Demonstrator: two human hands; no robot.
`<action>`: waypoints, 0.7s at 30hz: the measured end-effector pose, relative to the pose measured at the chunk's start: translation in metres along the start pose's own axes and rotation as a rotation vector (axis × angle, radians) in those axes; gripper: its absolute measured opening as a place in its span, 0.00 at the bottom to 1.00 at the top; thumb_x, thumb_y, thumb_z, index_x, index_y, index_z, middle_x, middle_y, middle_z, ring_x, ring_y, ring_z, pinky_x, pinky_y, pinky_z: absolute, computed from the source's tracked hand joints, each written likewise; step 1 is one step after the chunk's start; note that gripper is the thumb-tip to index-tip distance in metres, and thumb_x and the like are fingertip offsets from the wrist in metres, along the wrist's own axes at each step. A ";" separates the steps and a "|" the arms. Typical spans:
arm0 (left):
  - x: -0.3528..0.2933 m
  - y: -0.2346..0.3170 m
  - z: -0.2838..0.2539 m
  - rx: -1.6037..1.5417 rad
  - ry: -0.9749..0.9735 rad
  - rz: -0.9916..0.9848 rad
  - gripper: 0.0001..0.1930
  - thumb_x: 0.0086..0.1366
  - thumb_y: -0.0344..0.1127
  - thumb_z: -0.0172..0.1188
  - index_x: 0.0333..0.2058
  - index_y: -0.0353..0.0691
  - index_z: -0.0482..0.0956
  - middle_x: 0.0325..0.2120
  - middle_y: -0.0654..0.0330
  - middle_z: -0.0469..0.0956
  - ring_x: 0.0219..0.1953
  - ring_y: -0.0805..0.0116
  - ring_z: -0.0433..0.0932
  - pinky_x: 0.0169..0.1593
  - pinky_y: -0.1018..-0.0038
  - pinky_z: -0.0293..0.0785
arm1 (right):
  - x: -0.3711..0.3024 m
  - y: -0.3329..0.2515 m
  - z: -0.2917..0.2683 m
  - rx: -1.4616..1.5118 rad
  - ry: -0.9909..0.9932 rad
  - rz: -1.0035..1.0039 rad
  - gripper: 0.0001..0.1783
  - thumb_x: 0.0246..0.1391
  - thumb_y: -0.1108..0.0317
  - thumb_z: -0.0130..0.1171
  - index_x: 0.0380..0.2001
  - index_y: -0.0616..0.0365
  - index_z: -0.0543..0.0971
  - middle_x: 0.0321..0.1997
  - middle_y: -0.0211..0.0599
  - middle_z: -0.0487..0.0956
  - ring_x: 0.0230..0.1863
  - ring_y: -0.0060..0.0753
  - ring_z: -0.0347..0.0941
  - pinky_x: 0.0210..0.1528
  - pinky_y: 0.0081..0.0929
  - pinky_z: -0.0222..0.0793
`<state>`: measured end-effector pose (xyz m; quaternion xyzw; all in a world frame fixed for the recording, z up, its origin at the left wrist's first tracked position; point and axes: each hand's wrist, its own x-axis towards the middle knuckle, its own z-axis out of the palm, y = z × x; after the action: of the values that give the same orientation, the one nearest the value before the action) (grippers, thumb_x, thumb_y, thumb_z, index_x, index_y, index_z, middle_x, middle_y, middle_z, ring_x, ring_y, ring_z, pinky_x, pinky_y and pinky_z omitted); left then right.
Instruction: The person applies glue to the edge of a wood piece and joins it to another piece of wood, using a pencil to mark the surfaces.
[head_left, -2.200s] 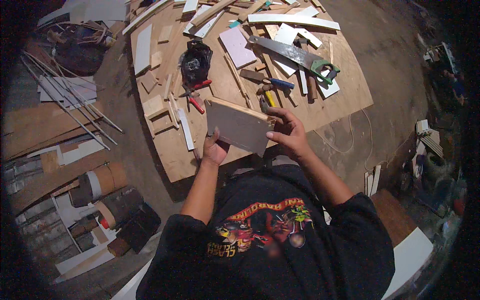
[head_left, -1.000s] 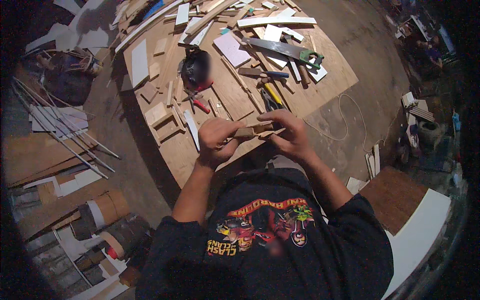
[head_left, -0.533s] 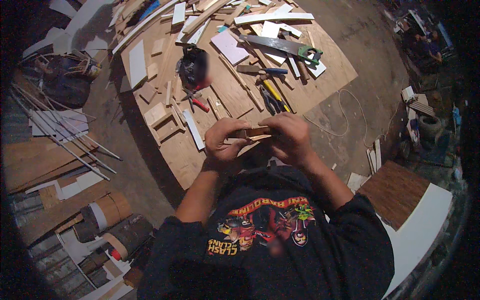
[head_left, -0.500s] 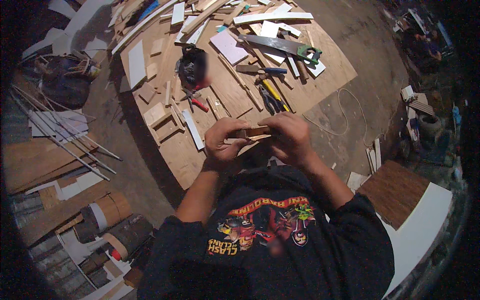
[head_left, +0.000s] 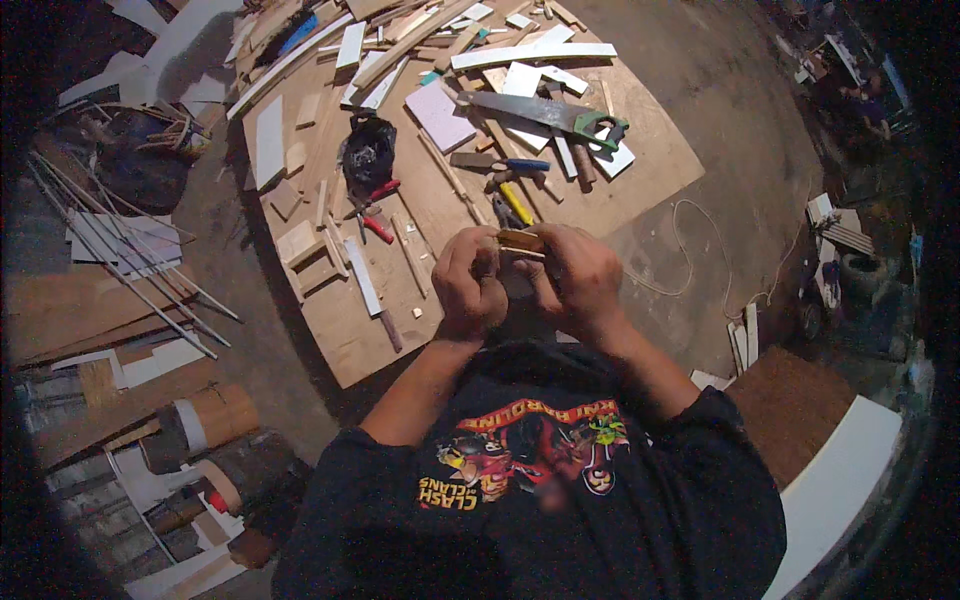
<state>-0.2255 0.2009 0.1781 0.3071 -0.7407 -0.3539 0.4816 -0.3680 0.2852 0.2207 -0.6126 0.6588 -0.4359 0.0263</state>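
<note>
Close to my body, both hands hold a small assembly of thin brown wooden pieces [head_left: 521, 241], with a gap between its upper and lower strips. My left hand [head_left: 472, 284] is closed at its left end, fingers curled. Gripping the other end is my right hand [head_left: 583, 278], thumb below and fingers over the top. The palms hide much of the piece. Just beyond my hands on the plywood board lies a yellow-handled hammer [head_left: 516, 204]. Red-handled pliers [head_left: 377, 229] rest farther left, beside a narrow white strip [head_left: 362, 276].
A green-handled saw [head_left: 535, 110], a blue-handled tool [head_left: 525, 165] and a black plastic bag [head_left: 369, 150] lie on the plywood board [head_left: 655, 165]. Wood offcuts crowd its far side. A small wooden frame [head_left: 308, 250] sits at its left edge. Rope [head_left: 676, 225] curls on the floor at right.
My left hand has moved right, nearer my right hand, and its fingers have curled in more. The wooden piece is tilted differently. The board appears shifted slightly as the view moved.
</note>
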 end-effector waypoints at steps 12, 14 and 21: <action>0.007 0.023 0.189 0.015 -0.056 -0.097 0.15 0.65 0.41 0.54 0.39 0.35 0.79 0.28 0.56 0.81 0.29 0.68 0.79 0.33 0.69 0.74 | 0.000 0.128 -0.119 -0.087 -0.029 0.164 0.11 0.54 0.60 0.64 0.34 0.55 0.81 0.29 0.43 0.81 0.30 0.49 0.79 0.32 0.41 0.71; 0.010 0.027 0.211 -0.013 -0.074 -0.113 0.17 0.70 0.45 0.53 0.38 0.35 0.79 0.27 0.54 0.79 0.29 0.62 0.79 0.33 0.67 0.74 | -0.002 0.147 -0.129 -0.061 -0.060 0.250 0.12 0.57 0.58 0.62 0.36 0.55 0.81 0.30 0.44 0.82 0.31 0.50 0.79 0.32 0.42 0.72; 0.038 0.037 0.245 -0.074 -0.256 -0.371 0.19 0.75 0.47 0.53 0.46 0.35 0.80 0.32 0.47 0.82 0.35 0.51 0.83 0.40 0.65 0.75 | 0.015 0.214 -0.140 0.113 -0.190 0.524 0.20 0.66 0.50 0.51 0.42 0.54 0.82 0.37 0.49 0.84 0.38 0.57 0.81 0.39 0.49 0.74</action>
<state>-0.4712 0.2472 0.1577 0.3727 -0.7132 -0.4993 0.3212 -0.6191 0.3213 0.1852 -0.4571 0.7639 -0.3909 0.2339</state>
